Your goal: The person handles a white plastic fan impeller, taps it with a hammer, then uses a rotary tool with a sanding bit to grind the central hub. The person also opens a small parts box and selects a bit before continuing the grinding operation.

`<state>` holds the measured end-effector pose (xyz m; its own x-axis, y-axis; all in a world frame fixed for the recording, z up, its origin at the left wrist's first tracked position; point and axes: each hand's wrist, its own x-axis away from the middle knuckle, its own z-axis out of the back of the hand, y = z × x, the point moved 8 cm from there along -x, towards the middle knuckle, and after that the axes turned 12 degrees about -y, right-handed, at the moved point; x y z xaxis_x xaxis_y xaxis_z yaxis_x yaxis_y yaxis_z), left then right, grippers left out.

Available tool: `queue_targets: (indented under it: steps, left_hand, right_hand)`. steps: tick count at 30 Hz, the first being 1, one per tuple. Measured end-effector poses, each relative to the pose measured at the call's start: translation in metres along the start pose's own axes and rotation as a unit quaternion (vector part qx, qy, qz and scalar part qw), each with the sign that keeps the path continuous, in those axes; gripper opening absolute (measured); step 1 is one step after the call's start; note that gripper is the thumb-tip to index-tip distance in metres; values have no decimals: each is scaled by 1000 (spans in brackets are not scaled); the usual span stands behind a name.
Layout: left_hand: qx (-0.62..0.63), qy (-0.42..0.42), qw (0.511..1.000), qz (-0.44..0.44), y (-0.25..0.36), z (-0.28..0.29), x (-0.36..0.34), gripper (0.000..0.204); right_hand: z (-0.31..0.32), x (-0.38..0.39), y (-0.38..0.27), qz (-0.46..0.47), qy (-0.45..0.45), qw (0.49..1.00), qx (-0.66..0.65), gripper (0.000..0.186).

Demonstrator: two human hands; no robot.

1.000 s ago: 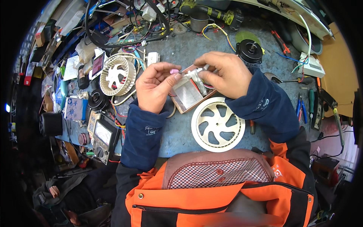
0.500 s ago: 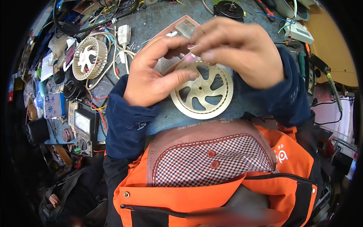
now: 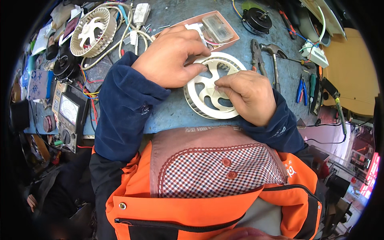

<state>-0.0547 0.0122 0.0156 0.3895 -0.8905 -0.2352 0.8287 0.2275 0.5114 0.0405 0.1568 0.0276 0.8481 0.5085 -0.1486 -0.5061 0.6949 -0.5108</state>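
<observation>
Below, white fan wheel (image 3: 212, 90), left hand (image 3: 170, 58) gripping rim, right hand (image 3: 250, 96) pinching hub.

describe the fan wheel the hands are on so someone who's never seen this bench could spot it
On the blue workbench, look at the near edge just in front of the person's chest. The cream fan wheel lies flat there, under the left hand and the right hand. A second fan wheel lies far left among cables, untouched.

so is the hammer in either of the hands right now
No: the hammer lies on the bench beside the pliers, while the left hand and right hand are both on the white fan wheel.
</observation>
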Motion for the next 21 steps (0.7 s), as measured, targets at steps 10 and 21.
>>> queue_targets:
  steps: [10, 21]
  left_hand:
    - [-2, 34, 999, -12, 3, 1, 3, 29]
    - [25, 28, 999, -7, 1, -1, 0, 28]
  right_hand:
    - [-6, -1, 5, -31, -22, 999, 2, 12]
    - [-11, 2, 12, -50, -34, 996, -72, 12]
